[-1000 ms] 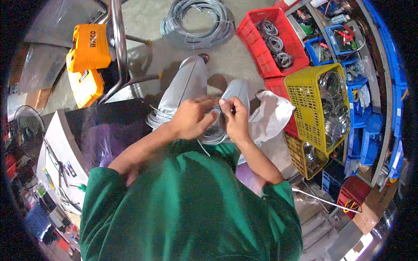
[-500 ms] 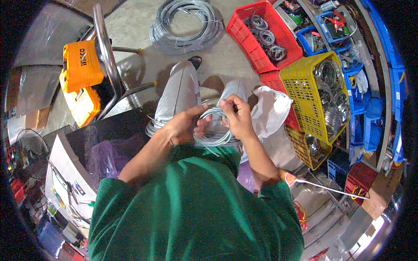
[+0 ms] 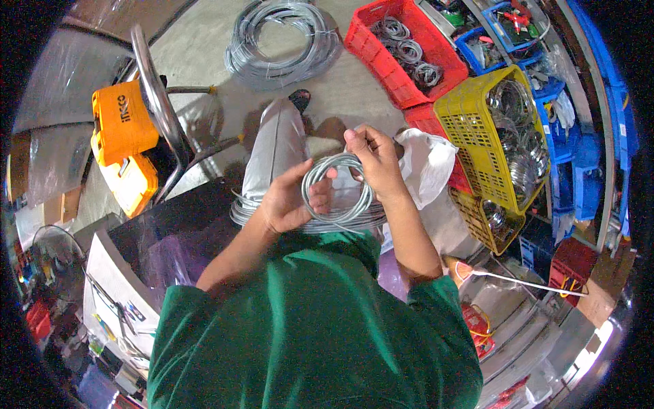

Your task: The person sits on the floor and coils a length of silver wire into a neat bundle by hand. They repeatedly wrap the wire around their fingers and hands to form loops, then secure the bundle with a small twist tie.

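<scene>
Since the earlier frames, the small wire coil (image 3: pixel 367 199) has been turned and raised, so that its open ring is now shown above the lap, and the right hand (image 3: pixel 381 167) has been lifted slightly. The left side of the ring is gripped by the left hand (image 3: pixel 281 201), its fingers bent through the opening and its thumb laid along the outside. At the upper right the ring is touched by the right hand; its thumb and forefinger are brought close together, but whether wire is pinched there cannot be told. A wider bundle of wire (image 3: pixel 240 213) is rested across the thighs, beneath the coil. A white bag (image 3: pixel 430 163) is seen just beside the right forearm.
</scene>
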{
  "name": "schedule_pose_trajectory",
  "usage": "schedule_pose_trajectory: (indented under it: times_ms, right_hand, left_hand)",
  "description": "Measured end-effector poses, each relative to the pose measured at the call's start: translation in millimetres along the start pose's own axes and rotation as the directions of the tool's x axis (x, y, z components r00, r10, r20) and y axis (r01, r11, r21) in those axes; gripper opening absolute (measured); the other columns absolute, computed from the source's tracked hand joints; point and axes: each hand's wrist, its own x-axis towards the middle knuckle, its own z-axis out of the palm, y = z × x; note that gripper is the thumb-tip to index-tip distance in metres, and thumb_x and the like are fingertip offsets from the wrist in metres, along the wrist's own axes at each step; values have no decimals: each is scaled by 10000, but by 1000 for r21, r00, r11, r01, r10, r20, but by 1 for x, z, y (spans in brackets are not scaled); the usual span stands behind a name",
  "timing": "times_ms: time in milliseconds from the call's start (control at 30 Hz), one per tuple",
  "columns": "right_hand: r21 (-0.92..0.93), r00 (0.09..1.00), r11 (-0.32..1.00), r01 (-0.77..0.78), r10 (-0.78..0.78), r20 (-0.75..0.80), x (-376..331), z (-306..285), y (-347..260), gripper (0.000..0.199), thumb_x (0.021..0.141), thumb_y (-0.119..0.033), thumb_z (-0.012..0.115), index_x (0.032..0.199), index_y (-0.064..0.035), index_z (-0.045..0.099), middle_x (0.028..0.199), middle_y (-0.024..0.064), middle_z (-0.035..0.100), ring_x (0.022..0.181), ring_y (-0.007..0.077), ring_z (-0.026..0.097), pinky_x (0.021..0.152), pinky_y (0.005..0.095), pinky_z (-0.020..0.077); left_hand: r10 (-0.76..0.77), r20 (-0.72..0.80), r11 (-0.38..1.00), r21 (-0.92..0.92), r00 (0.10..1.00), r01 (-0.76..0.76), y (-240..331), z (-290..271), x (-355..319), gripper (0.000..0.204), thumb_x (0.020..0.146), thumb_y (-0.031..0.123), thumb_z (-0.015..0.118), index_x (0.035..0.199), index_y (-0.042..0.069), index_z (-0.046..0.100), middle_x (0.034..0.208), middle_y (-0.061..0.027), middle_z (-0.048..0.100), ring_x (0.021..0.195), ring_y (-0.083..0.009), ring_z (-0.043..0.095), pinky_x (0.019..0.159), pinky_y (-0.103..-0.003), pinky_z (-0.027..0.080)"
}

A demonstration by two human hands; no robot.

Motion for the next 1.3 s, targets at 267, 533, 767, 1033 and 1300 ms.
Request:
schedule_pose_trajectory:
  times_ms: [267,533,767,1033,1300]
  right_hand:
    - [-100,990,986,134,-137,-28,-1,2,4,336,933,-344,670,728,-109,545,638,-73,445,543,16,409,438,232,315]
    - [198,971,975,98,-50,-233,-4,-4,24,346,995,-407,550,979,-65,599,816,21,603,691,88,536,640,247,419]
    - [180,959,943,280,-266,-97,-76,30,38,163,1008,-170,535,1088,-29,517,907,115,637,731,139,602,645,278,471]
    - [280,963,960,33,45,-265,-49,39,36,316,946,-97,633,1098,-100,356,833,88,562,598,180,615,470,315,494]
    - [432,953,898,80,59,-299,-50,31,35,104,957,-104,618,993,-59,532,858,116,651,702,226,690,580,306,537]
  left_hand:
    - [33,8,995,90,999,-33,-5,4,-6,526,1026,469,411,1116,-10,609,617,37,444,557,-113,419,516,-261,353]
    - [271,28,956,-126,962,-266,19,23,2,409,1033,411,431,966,58,625,568,96,365,488,-33,292,458,-211,249]
    - [516,75,822,-323,853,-469,29,40,13,407,1025,404,443,862,69,608,554,57,370,485,-70,309,485,-240,284]
    - [539,-77,822,-170,838,-544,14,33,29,444,990,461,485,728,113,571,501,56,336,446,-79,297,455,-246,258]
    - [596,-19,758,-317,803,-570,22,26,27,451,994,433,478,726,79,551,528,35,331,477,-100,293,492,-258,269]
